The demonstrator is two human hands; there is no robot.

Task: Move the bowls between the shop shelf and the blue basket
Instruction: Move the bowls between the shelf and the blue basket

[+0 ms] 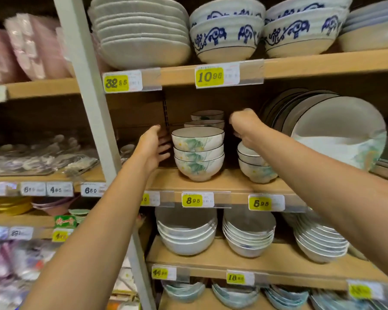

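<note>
A stack of three white bowls with green leaf prints [198, 154] stands on the middle wooden shelf [224, 183]. My left hand [154, 148] reaches in beside the stack's left side, fingers loosely spread, close to the bowls; I cannot tell whether it touches them. A shorter stack of two matching bowls [254, 165] stands to the right. My right hand [244, 126] hovers just above that stack with fingers curled downward and nothing seen in them. More matching bowls [207, 120] sit behind. The blue basket is out of view.
Large plates [332, 130] lean at the right of the same shelf. Blue-patterned bowls [226, 39] and stacked dishes fill the shelf above, white bowls [186, 233] the shelf below. A grey upright post [92, 104] stands left of my left arm. Price tags line the shelf edges.
</note>
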